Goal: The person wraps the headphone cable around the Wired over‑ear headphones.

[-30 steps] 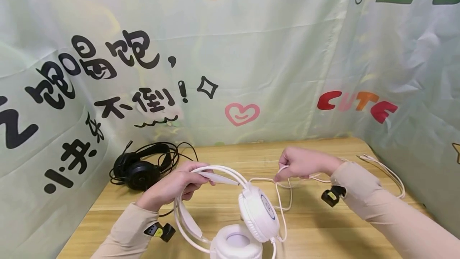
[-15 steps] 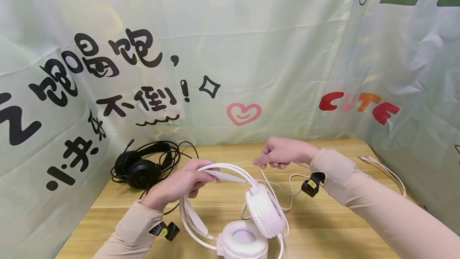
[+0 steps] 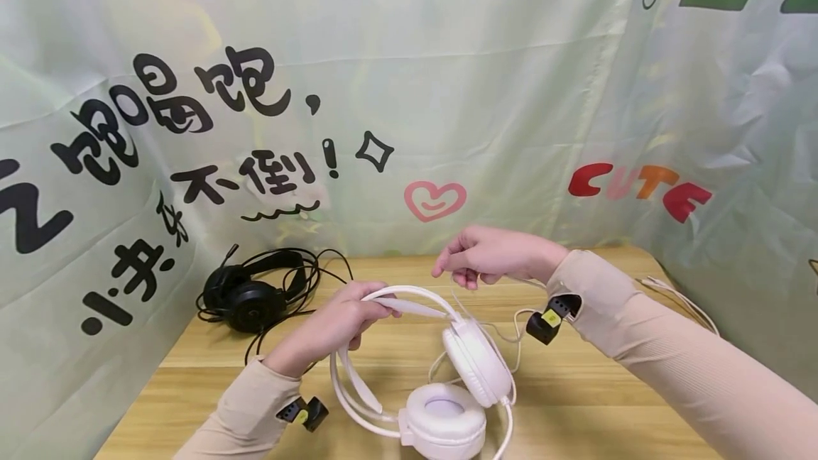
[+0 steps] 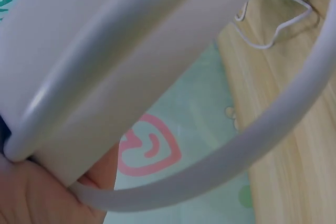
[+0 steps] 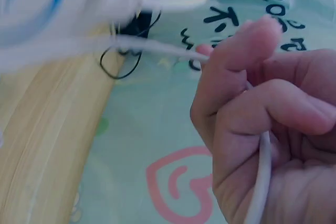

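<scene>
White over-ear headphones point(image 3: 478, 364) hang tilted above the table in the head view, one ear cup higher than the other. My left hand point(image 3: 341, 319) grips their headband at its top. Close up in the left wrist view, the padded band point(image 4: 105, 72) and its thin outer hoop point(image 4: 220, 169) pass into that hand. Beyond the upper ear cup, my right hand point(image 3: 495, 254) holds the headphones' white cable. In the right wrist view this cable point(image 5: 257, 182) runs through the curled fingers point(image 5: 241, 124). Part of it is hidden behind the hand.
Black headphones point(image 3: 255, 304) with a boom microphone and coiled cord lie at the table's back left. Loose white cable point(image 3: 519, 336) loops over the wooden table point(image 3: 575, 403), and more white cable point(image 3: 686, 300) lies at the right. A printed curtain point(image 3: 498, 126) encloses the back and sides.
My right hand has moved left and upward with the cable, toward the headphones. The left hand and the white headphones have shifted slightly right in the head view.
</scene>
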### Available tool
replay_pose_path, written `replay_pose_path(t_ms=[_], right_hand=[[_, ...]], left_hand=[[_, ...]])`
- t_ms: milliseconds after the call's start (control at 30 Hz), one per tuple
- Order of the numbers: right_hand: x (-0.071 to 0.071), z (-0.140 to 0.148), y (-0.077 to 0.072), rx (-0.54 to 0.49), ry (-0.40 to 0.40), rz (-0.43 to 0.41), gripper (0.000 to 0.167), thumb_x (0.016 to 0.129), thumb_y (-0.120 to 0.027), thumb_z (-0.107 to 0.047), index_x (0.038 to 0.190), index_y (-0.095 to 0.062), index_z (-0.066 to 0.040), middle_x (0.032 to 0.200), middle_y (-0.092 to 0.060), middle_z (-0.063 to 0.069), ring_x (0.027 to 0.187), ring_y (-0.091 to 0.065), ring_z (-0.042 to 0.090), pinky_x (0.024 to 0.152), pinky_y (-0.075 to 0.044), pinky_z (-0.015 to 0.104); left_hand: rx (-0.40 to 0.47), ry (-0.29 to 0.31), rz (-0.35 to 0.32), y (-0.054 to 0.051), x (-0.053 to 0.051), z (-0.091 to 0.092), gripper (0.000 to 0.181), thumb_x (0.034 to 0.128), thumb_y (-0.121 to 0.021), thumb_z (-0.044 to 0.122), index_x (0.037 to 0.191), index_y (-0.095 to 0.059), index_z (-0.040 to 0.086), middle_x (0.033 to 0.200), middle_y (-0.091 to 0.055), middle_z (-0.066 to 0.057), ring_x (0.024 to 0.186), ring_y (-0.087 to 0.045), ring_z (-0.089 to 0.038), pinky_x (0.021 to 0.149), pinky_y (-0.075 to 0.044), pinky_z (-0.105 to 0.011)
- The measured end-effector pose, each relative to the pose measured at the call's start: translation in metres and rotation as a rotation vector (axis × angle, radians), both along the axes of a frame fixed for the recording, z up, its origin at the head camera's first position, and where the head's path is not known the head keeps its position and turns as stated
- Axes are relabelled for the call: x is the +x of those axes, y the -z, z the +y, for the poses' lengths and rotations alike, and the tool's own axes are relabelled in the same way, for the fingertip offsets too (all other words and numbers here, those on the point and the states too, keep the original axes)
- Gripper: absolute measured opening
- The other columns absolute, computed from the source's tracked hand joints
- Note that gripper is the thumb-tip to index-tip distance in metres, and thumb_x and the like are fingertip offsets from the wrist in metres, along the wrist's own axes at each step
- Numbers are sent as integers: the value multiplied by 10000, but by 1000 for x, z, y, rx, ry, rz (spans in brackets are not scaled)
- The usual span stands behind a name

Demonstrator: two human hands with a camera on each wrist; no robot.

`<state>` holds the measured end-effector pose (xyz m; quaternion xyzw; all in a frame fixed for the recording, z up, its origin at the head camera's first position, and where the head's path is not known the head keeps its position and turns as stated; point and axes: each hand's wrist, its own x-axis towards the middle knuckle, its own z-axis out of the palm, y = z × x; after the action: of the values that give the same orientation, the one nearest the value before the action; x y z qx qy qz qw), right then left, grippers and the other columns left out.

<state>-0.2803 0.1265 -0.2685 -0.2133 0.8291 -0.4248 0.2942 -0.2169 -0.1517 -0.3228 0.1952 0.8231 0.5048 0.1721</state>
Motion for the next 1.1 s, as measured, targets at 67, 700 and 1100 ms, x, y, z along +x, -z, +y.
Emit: replay_pose_path(t_ms=[67, 700, 1100], right_hand=[[3, -4, -3, -6, -2, 3, 265, 1089, -509, -144, 1199, -726, -37, 802, -643, 34, 651, -538, 120, 486, -246, 193], [45, -22, -23, -135, -128, -29, 314, 1126, -481, -146, 1419, -532, -43, 1256, -713, 100, 807, -787, 218, 491, -446, 229], [64, -25, -19, -218, -49, 115, 427, 1108, -596, -233, 1481, -428, -112, 1071, -832, 88, 395, -498, 142, 397, -351, 244]], left_hand=[[-19, -33, 21, 2, -1, 2, 224, 1010, -570, 146, 1119, -721, 21, 608, -336, 61, 496, -347, -121, 452, -357, -238], [-2, -371, 58, 8, -4, 6, 277, 1005, -541, 117, 1174, -749, 47, 822, -463, -15, 594, -418, -179, 482, -377, -257], [56, -516, 121, 1, -9, 1, 255, 1025, -561, 139, 1180, -747, 59, 750, -446, -16, 543, -404, -162, 488, -416, -274]])
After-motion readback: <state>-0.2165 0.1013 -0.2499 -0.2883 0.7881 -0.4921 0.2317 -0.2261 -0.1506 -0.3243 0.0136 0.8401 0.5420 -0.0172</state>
